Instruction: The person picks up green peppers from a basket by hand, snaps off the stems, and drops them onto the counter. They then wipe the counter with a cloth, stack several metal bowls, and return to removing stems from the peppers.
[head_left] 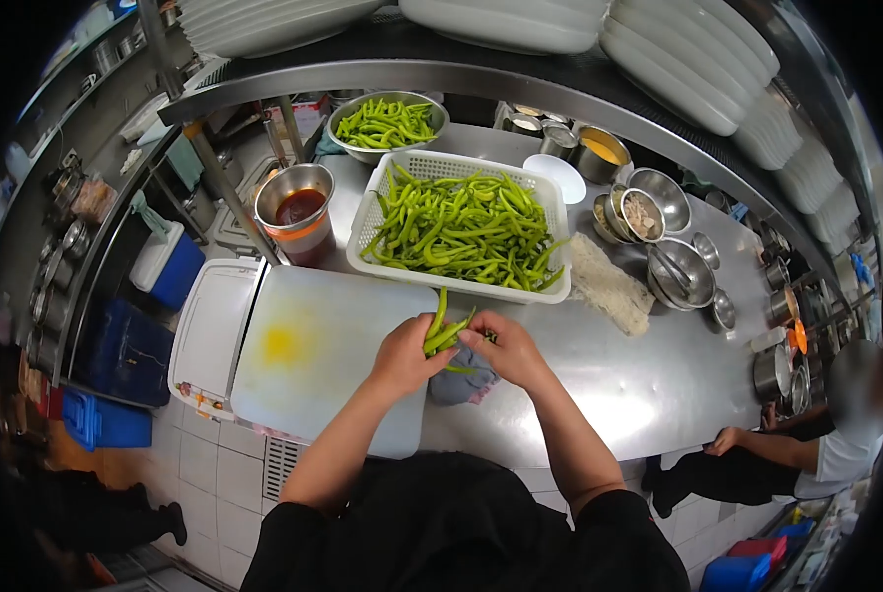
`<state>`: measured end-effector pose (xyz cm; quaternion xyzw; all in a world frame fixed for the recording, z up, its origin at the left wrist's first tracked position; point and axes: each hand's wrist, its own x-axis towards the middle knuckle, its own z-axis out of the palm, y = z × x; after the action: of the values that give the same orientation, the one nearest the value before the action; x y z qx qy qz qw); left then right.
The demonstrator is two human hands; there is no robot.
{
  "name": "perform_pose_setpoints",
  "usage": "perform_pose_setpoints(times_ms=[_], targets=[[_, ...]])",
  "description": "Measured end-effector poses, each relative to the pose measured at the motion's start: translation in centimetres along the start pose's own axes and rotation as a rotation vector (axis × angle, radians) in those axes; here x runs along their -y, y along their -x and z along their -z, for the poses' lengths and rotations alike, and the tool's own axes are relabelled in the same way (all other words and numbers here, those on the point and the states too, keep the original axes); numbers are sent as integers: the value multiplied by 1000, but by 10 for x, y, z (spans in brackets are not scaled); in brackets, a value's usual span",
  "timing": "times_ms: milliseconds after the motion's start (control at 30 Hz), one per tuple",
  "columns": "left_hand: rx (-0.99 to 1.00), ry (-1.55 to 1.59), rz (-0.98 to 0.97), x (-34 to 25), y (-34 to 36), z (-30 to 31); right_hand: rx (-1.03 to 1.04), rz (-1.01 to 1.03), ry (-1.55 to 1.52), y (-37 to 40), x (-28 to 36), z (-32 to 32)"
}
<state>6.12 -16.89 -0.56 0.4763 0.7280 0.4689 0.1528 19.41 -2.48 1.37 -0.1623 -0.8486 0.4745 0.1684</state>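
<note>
My left hand (407, 352) is closed around several long green chili peppers (441, 337), which stick out above and below the fingers. Close by on its right, my right hand (511, 349) has its thumb and fingers pinched at the end of one of these peppers. Both hands are over the right edge of a white cutting board (328, 380) with a yellow stain. Beneath them lies a bunched grey cloth (458, 387). Just beyond the hands is a white plastic basket (363, 232) heaped with green chili peppers. Behind it, a metal bowl (341, 148) holds more peppers.
A metal container (264, 210) of dark red liquid stands left of the basket. To the right lie a pale, stringy bundle (607, 284) and metal bowls (680, 286). A steel shelf (402, 77) with stacked white plates crosses overhead. Another person (792, 454) is at the right.
</note>
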Motion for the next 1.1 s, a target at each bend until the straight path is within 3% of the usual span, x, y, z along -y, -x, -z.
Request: perform_pose_setpoints(times_ms=[67, 267, 433, 467, 533, 567, 633, 700, 767, 833, 867, 900, 933, 967, 1100], targets=[[40, -180, -103, 7, 4, 4, 69, -11, 10, -1, -1, -3], [50, -153, -17, 12, 17, 0, 124, -124, -345, 9, -14, -23], [109, 115, 88, 5, 18, -1, 150, -363, -997, 16, -15, -32], [126, 160, 120, 5, 16, -2, 150, -363, -999, 16, -20, -31], [102, 201, 182, 6, 7, -4, 170, -382, -1493, 13, -35, -26], [77, 243, 240, 8, 0, -5, 172, -373, -1494, 13, -42, -24], [-23, 318, 224, 23, -27, -4, -19, -424, -1624, 18, -56, -20], [-188, 372, 151, 41, -69, 6, -117, -416, -1486, 31, -80, -14], [-170, 518, 272, 62, -130, 24, -426, -615, -1168, 47, -88, -15], [-243, 636, 335, 58, -194, 42, -451, -609, -517, 71, -121, -23], [-229, 710, 374, 78, -233, 50, -562, -440, -201, 84, -151, -38], [-176, 806, 313, 94, -267, 59, -598, -485, -114, 93, -159, -47], [-207, 753, 384, 119, -309, 65, -603, -541, -117, 104, -173, -57], [-281, 694, 502, 125, -340, 69, -645, -416, 44, 107, -167, -58], [-393, 606, 546, 180, -435, 84, -689, -467, 44, 103, -151, -59]])
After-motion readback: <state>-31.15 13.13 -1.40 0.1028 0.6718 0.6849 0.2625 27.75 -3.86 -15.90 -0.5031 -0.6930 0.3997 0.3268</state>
